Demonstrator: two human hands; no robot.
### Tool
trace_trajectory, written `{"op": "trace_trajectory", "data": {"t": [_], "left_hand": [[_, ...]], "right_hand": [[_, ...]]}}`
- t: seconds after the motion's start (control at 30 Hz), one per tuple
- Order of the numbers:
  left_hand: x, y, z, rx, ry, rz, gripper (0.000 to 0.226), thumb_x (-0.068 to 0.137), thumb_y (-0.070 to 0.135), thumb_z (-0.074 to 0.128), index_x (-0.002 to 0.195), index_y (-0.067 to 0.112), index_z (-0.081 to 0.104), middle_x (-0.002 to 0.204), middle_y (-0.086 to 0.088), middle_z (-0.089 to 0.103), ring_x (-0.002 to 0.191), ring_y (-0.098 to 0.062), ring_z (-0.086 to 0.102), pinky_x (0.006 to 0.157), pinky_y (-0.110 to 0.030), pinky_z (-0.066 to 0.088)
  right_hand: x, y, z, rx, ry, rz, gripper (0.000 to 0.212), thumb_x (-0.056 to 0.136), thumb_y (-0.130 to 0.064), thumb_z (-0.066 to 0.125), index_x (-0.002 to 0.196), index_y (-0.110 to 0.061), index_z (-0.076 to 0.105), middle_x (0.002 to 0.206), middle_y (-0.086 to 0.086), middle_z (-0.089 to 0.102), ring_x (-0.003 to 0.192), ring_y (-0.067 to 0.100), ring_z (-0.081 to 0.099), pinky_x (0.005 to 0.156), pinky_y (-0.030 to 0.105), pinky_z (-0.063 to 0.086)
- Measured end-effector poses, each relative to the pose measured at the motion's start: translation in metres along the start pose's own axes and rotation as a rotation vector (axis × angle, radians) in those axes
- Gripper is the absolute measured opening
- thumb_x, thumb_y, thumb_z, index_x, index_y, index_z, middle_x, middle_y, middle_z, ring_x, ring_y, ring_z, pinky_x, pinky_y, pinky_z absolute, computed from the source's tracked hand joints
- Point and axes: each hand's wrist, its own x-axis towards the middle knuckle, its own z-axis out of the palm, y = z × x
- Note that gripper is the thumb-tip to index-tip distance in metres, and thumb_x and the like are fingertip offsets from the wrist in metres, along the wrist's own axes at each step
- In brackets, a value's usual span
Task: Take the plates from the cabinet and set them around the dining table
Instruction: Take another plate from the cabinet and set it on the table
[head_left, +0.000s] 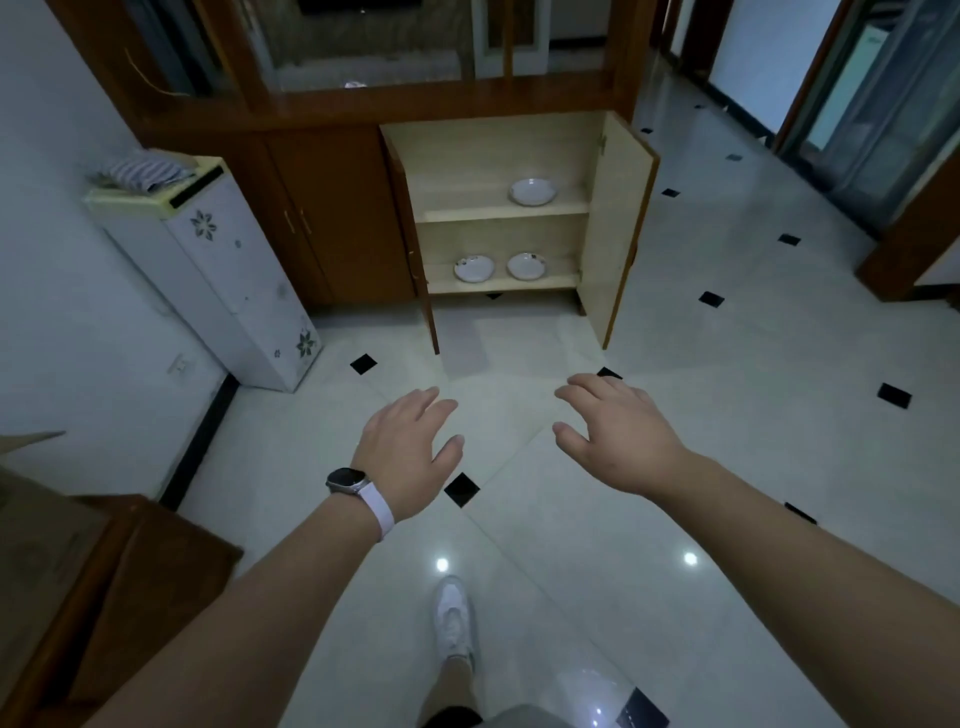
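Head view, looking down at a tiled floor (701, 441). Cabinet (493, 156): low wooden unit against the far wall, 2 doors swung wide, pale interior with 2 shelves exposed. Plates, 3 in total, all inside the cabinet. Upper plate (532, 191): white, alone on the upper shelf, toward the right side. Lower left plate (474, 268) and lower right plate (526, 266): side by side on the bottom shelf, near each other but apart, each with dark marks on the rim. Left hand (402, 447): stretched forward over the floor, palm down, fingers loosely extended, grasping nothing. Watch (345, 479) with a pale band on that wrist. Right hand (615, 431): likewise stretched forward, palm down, fingers spread and slightly bent, grasping nothing. Both hands are well apart from the cabinet and from every plate. Shoe (452, 618): white, 1 foot on the floor below the hands. White stand (223, 270) with flower prints stands left of the cabinet; a striped cloth (145, 171) lies on its top. Brown wooden furniture (130, 571) fills the lower left corner.
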Motion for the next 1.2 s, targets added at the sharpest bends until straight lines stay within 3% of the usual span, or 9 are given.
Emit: {"op": "trace_trajectory", "data": {"t": [0.3, 0.5, 0.87, 1.07, 1.2], "left_hand": [[0.173, -0.109, 0.005, -0.032, -0.034, 0.051, 0.049, 0.093, 0.045, 0.045, 0.138, 0.025, 0.046, 0.147, -0.003, 0.043, 0.136, -0.022, 0.036, 0.110, -0.041, 0.029], [0.280, -0.162, -0.005, 0.066, -0.060, 0.211, 0.050, 0.092, 0.047, 0.041, 0.136, 0.024, 0.048, 0.145, -0.004, 0.046, 0.133, -0.024, 0.039, 0.109, -0.042, 0.029], [0.423, -0.179, 0.012, 0.037, -0.133, 0.267, 0.051, 0.095, 0.047, 0.041, 0.141, 0.025, 0.042, 0.149, -0.003, 0.040, 0.136, -0.023, 0.034, 0.111, -0.042, 0.025], [0.527, -0.177, 0.048, 0.077, -0.153, 0.259, 0.062, 0.087, 0.055, 0.028, 0.136, 0.023, 0.048, 0.145, -0.006, 0.045, 0.132, -0.027, 0.039, 0.107, -0.043, 0.028], [0.601, -0.162, 0.069, 0.097, -0.178, 0.237, 0.059, 0.087, 0.052, 0.032, 0.132, 0.020, 0.053, 0.141, -0.008, 0.049, 0.129, -0.029, 0.042, 0.106, -0.043, 0.030]], "right_hand": [[0.188, -0.009, 0.011, -0.054, -0.050, 0.041, 0.051, 0.096, -0.048, 0.040, 0.142, -0.025, 0.043, 0.150, -0.004, 0.039, 0.137, 0.018, 0.033, 0.110, 0.038, 0.026], [0.294, -0.012, -0.003, -0.069, -0.006, 0.084, 0.052, 0.097, -0.049, 0.039, 0.142, -0.024, 0.043, 0.150, -0.003, 0.040, 0.137, 0.019, 0.035, 0.111, 0.039, 0.027], [0.411, 0.046, -0.005, -0.051, 0.002, 0.160, 0.052, 0.097, -0.051, 0.037, 0.141, -0.024, 0.043, 0.148, -0.003, 0.042, 0.135, 0.020, 0.038, 0.109, 0.039, 0.031], [0.495, 0.115, 0.007, -0.017, -0.022, 0.158, 0.052, 0.097, -0.052, 0.038, 0.141, -0.024, 0.044, 0.150, -0.002, 0.040, 0.136, 0.021, 0.036, 0.107, 0.037, 0.029], [0.556, 0.174, 0.004, 0.022, -0.037, 0.151, 0.053, 0.097, -0.052, 0.038, 0.142, -0.024, 0.043, 0.150, -0.002, 0.040, 0.137, 0.020, 0.035, 0.108, 0.037, 0.028]]}}
